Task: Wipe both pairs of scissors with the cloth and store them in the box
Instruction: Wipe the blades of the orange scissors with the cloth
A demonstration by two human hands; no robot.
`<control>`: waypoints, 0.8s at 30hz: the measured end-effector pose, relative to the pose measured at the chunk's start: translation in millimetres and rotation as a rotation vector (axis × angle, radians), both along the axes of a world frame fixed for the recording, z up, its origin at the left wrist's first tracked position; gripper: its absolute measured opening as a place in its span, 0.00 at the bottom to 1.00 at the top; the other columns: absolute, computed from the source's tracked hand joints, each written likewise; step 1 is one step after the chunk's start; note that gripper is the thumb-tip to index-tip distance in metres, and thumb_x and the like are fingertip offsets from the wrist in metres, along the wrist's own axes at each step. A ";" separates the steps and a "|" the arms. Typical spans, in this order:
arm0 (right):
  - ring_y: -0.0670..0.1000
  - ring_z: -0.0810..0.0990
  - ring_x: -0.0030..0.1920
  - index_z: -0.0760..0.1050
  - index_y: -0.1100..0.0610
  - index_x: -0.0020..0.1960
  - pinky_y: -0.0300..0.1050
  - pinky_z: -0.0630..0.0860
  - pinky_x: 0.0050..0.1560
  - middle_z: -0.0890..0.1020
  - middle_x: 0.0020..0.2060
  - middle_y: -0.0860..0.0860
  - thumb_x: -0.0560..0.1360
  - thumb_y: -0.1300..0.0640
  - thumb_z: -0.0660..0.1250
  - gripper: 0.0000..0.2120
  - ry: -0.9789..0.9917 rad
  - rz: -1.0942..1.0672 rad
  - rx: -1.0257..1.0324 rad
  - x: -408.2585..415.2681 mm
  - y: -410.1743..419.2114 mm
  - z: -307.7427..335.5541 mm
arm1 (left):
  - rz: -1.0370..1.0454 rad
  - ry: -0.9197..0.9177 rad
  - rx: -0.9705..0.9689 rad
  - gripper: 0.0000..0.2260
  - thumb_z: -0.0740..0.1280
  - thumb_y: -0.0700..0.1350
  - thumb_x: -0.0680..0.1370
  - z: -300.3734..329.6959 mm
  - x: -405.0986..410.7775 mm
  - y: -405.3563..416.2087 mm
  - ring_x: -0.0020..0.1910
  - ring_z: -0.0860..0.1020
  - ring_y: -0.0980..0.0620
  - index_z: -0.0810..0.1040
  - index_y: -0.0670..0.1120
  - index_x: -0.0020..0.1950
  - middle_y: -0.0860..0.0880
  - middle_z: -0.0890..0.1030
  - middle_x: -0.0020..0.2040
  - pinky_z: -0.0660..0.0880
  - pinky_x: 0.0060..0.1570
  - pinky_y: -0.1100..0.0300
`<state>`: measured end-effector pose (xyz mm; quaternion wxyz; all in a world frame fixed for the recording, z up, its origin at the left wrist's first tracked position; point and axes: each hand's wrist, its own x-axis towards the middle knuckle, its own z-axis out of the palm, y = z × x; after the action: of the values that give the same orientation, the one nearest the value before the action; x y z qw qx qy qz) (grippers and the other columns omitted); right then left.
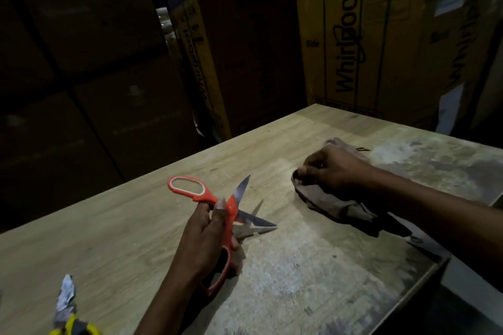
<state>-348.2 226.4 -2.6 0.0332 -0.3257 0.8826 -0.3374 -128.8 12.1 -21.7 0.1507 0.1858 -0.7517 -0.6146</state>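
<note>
A tall cardboard carton (381, 43) reads "Whirlpool" and "Side".

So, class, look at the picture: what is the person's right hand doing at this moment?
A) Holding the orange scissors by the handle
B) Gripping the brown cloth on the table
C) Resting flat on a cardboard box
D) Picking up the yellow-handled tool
B: the right hand has its fingers curled round the bunched brown cloth on the table, while the left hand holds the open orange scissors.
</note>
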 end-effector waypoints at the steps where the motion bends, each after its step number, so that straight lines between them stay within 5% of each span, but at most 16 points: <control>1: 0.44 0.84 0.35 0.86 0.48 0.49 0.42 0.77 0.31 0.86 0.36 0.44 0.81 0.48 0.70 0.08 -0.015 -0.007 -0.101 0.7 5.0 0.6 | -0.029 -0.009 0.004 0.17 0.65 0.60 0.83 1.7 0.5 0.3 0.31 0.80 0.41 0.76 0.47 0.59 0.36 0.82 0.38 0.77 0.32 0.50; 5: 0.46 0.81 0.55 0.85 0.45 0.57 0.48 0.79 0.54 0.82 0.56 0.45 0.79 0.49 0.72 0.08 0.123 -0.033 -0.238 1.1 20.7 5.8 | -0.132 -0.077 -0.117 0.17 0.72 0.49 0.80 13.0 2.3 2.8 0.39 0.86 0.42 0.73 0.57 0.67 0.40 0.86 0.46 0.83 0.36 0.47; 8: 0.45 0.80 0.57 0.85 0.45 0.55 0.48 0.77 0.56 0.82 0.56 0.45 0.78 0.49 0.74 0.06 0.165 0.006 -0.266 5.2 37.8 10.5 | -0.199 -0.093 -0.298 0.26 0.72 0.47 0.80 25.6 3.4 4.0 0.46 0.88 0.46 0.66 0.63 0.73 0.45 0.88 0.52 0.86 0.41 0.50; 12: 0.46 0.81 0.55 0.86 0.46 0.52 0.48 0.78 0.53 0.84 0.54 0.45 0.77 0.50 0.75 0.05 0.185 -0.005 -0.279 7.5 59.1 10.8 | -0.270 -0.076 -0.614 0.33 0.72 0.47 0.81 38.2 9.1 11.7 0.44 0.87 0.54 0.58 0.73 0.73 0.55 0.87 0.54 0.85 0.47 0.51; 14: 0.48 0.81 0.55 0.87 0.47 0.53 0.45 0.76 0.50 0.84 0.52 0.46 0.77 0.51 0.75 0.05 0.196 -0.021 -0.282 7.6 67.6 9.7 | -0.322 -0.109 -0.806 0.31 0.73 0.47 0.80 40.8 10.5 13.2 0.49 0.86 0.58 0.60 0.69 0.74 0.57 0.87 0.56 0.83 0.54 0.55; 16: 0.48 0.81 0.55 0.87 0.48 0.53 0.41 0.74 0.48 0.84 0.51 0.46 0.76 0.51 0.76 0.06 0.207 -0.026 -0.277 8.8 72.9 8.2 | -0.376 -0.092 -0.767 0.26 0.74 0.48 0.78 39.9 13.6 13.3 0.56 0.86 0.46 0.71 0.56 0.74 0.49 0.87 0.58 0.82 0.59 0.48; 18: 0.47 0.81 0.56 0.87 0.49 0.53 0.35 0.72 0.47 0.84 0.53 0.47 0.76 0.51 0.76 0.07 0.216 -0.028 -0.267 11.2 75.0 7.3 | -0.352 0.000 -1.062 0.32 0.74 0.50 0.76 33.3 14.5 9.4 0.50 0.87 0.47 0.68 0.55 0.79 0.53 0.88 0.56 0.82 0.47 0.52; 20: 0.46 0.82 0.55 0.87 0.50 0.53 0.31 0.72 0.47 0.84 0.53 0.47 0.75 0.52 0.77 0.07 0.205 -0.023 -0.277 15.4 74.8 7.2 | -0.381 0.031 -1.260 0.27 0.73 0.51 0.74 27.6 20.4 5.7 0.45 0.87 0.53 0.76 0.52 0.73 0.58 0.89 0.53 0.78 0.44 0.62; 24: 0.43 0.83 0.51 0.87 0.50 0.51 0.31 0.74 0.46 0.85 0.49 0.45 0.75 0.53 0.78 0.05 0.199 0.013 -0.285 28.9 72.3 6.6 | -0.411 0.080 -1.196 0.19 0.70 0.50 0.75 21.1 27.7 2.2 0.55 0.87 0.49 0.84 0.48 0.64 0.50 0.88 0.58 0.84 0.48 0.54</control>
<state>-319.2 298.7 4.0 -0.0987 -0.3645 0.8227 -0.4249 -101.0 14.4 -0.5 0.1355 -0.1018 -0.9793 -0.1110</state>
